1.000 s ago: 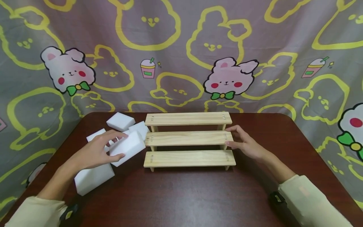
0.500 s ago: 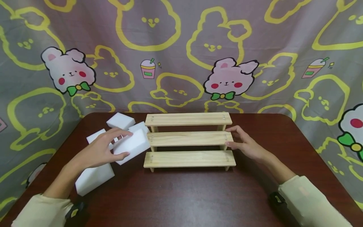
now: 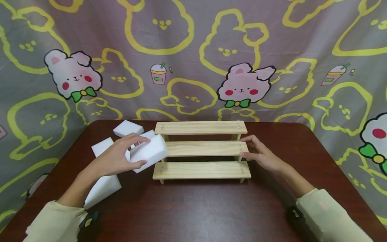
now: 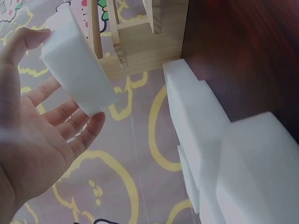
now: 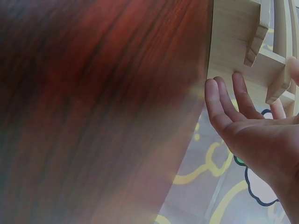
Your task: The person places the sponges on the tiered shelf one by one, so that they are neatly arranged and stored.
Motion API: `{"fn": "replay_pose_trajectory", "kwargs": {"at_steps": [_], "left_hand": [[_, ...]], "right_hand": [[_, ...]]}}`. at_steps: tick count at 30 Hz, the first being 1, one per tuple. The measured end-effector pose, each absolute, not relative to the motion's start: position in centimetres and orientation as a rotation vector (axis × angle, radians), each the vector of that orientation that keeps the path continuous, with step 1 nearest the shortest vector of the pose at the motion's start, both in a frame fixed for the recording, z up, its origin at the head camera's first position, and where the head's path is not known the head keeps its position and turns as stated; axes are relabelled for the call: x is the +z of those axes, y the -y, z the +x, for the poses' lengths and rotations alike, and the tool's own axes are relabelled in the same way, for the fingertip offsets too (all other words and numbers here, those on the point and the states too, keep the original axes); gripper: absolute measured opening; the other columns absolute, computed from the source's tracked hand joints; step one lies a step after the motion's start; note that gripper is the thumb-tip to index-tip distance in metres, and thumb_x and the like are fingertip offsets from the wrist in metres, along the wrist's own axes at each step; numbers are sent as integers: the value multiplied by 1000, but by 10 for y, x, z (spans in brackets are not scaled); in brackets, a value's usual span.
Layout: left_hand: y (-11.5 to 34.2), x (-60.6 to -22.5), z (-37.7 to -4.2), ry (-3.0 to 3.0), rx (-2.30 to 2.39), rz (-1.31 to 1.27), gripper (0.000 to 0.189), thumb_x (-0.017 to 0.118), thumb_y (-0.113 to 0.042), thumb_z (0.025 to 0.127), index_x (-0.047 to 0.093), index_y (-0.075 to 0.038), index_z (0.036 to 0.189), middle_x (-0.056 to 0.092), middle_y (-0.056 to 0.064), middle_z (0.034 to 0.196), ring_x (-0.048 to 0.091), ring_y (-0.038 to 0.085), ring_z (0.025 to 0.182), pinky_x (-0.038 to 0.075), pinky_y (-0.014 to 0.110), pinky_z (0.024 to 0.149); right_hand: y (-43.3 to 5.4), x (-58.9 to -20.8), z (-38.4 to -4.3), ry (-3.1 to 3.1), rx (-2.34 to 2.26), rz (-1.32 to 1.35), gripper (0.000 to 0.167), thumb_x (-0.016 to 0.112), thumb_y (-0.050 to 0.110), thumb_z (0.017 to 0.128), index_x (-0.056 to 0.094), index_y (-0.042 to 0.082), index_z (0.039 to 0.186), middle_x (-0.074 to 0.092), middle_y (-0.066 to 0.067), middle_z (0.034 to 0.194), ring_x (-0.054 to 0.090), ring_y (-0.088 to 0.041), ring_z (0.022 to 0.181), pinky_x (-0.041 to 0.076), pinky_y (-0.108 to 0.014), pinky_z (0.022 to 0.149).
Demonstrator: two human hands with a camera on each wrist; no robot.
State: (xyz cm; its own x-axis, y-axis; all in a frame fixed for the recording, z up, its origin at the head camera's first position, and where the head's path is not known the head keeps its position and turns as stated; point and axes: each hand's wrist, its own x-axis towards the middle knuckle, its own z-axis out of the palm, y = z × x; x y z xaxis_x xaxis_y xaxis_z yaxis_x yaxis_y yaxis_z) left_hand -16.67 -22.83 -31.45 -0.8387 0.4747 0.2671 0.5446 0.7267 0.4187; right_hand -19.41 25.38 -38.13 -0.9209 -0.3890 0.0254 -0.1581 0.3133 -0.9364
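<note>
My left hand [image 3: 116, 156] holds a white foam block [image 3: 151, 151] by its edges, thumb on the near side and fingers on the far side. The left wrist view shows this block [image 4: 77, 63] tilted and raised above the other blocks. In the head view it overlaps the left end of a three-step wooden rack [image 3: 201, 170]. At the rack's right end, my right hand [image 3: 266, 156] pinches the end of the middle shelf between thumb and index finger. Its other fingers [image 5: 212, 93] are stretched along the side panel [image 5: 231, 56] in the right wrist view.
Several more white foam blocks lie left of the rack, among them one at the back [image 3: 128, 128] and one near my left forearm [image 3: 104, 190]. The dark red-brown table [image 3: 199, 211] ends at a patterned curtain [image 3: 187, 60] behind the rack.
My left hand has carried the foam block to the right and slightly up, to the rack's left end. The right hand and the rack have stayed in place.
</note>
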Motion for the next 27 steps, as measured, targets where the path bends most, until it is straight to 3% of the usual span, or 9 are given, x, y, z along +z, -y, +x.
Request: {"fn": "replay_pose_trajectory", "kwargs": {"at_steps": [10, 18, 27], "left_hand": [[216, -311, -174, 2786, -798, -837, 58, 87, -29, 79, 66, -12, 130, 64, 13, 120, 61, 30, 102, 54, 47, 75], [205, -313, -182, 2767, -794, -868, 58, 85, -30, 81, 65, -11, 132, 64, 10, 122, 62, 31, 106, 54, 54, 85], [194, -312, -192, 2736, -840, -917, 56, 84, -28, 81, 66, -9, 131, 64, 12, 119, 61, 30, 104, 54, 47, 79]], "right_hand": [[-252, -381, -194, -2381, -1645, -492, 47, 64, 8, 101, 38, -2, 140, 50, -30, 135, 56, -31, 114, 57, -41, 91], [-253, -379, -195, -2405, -1610, -492, 47, 64, 8, 101, 39, -1, 139, 51, -29, 134, 56, -36, 114, 56, -39, 89], [-253, -381, -196, -2415, -1606, -492, 46, 63, 7, 101, 39, -2, 139, 51, -30, 134, 58, -34, 112, 56, -43, 89]]}}
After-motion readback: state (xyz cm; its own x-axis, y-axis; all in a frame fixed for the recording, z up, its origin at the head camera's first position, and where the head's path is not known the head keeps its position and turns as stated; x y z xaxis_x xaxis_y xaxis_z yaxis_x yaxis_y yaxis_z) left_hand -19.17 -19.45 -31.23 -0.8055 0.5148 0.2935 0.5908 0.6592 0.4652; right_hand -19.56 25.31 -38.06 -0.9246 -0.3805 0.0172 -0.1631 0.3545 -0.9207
